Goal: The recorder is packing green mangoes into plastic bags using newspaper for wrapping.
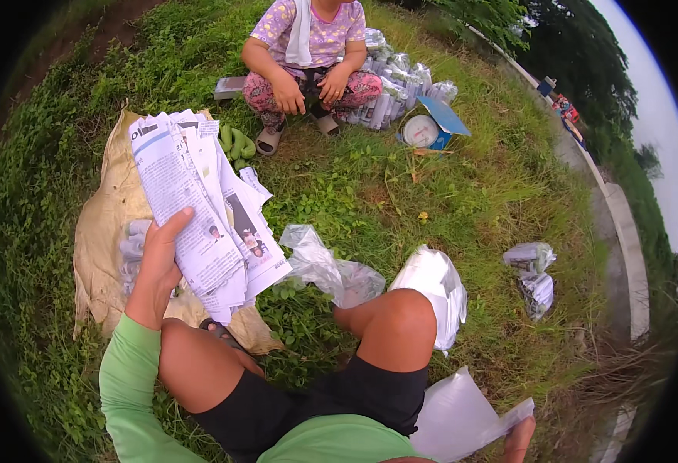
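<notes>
My left hand (163, 258) is closed on a thick bundle of cut newspaper sheets (192, 208), thumb on top, held out over a tan sack (107, 201). Under the bundle, several wrapped bundles (132, 251) lie on the sack, partly covered. At the lower right, my right hand (519, 438) grips the edge of a whitish plastic sheet (458, 417) beside my hip; its fingers are mostly hidden. Beyond my right knee rests a stack of white sheets or bags (435, 293). A crumpled clear plastic bag (331, 266) lies on the grass between my knees and the papers.
Across from me a person (308, 69) squats, hands on knees. Behind them stand many wrapped bundles (404, 81), near a blue box with a round white lid (421, 132). Green gourd-like vegetables (236, 144) lie near the sack. Two wrapped bundles (534, 274) lie right, before a concrete edge (624, 247).
</notes>
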Tool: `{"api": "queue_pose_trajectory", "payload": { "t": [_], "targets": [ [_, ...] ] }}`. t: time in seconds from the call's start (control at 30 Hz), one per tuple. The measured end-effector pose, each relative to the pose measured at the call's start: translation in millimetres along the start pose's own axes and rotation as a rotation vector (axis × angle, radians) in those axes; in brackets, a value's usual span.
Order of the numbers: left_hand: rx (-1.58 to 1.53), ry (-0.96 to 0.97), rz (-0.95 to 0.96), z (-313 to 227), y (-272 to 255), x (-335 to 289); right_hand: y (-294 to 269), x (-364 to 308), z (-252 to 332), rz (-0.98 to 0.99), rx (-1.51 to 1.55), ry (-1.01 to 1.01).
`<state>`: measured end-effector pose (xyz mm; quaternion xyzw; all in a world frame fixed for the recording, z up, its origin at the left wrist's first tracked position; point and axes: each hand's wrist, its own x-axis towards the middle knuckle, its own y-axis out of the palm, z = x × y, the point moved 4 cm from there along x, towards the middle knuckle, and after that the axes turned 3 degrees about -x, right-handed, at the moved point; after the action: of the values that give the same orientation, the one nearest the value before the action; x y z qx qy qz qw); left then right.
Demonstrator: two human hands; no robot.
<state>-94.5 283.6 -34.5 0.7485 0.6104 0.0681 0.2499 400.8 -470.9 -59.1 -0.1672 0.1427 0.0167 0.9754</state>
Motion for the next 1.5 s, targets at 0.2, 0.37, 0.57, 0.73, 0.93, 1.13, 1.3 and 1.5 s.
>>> {"api": "queue_pose_trajectory", "payload": {
  "t": [0.2,0.37,0.57,0.73,0.93,1.13,1.3,1.5],
  "targets": [
    [-0.005,0.017,0.022,-4,3,-10,48,3,167,0.127,-0.209,-0.441],
    [-0.036,0.043,0.049,-9,-3,-20,119,3,295,0.177,-0.340,-0.753],
    [-0.046,0.071,0.065,-10,-24,-21,228,55,396,0.443,-0.270,-0.830],
    [-0.028,0.073,0.046,-7,-43,-23,364,113,421,0.584,-0.183,-0.808],
    [0.018,0.036,-0.026,-9,-56,-28,561,140,347,0.813,-0.418,-0.676],
    [0.127,-0.016,-0.122,-4,-68,-38,704,109,215,0.874,-0.455,-0.583],
    [0.191,-0.071,-0.130,-1,-79,-32,739,91,215,0.827,-0.655,-1.077],
    [0.200,-0.077,-0.088,5,-81,-16,674,127,233,0.660,-0.994,-1.330]
  ]
}}
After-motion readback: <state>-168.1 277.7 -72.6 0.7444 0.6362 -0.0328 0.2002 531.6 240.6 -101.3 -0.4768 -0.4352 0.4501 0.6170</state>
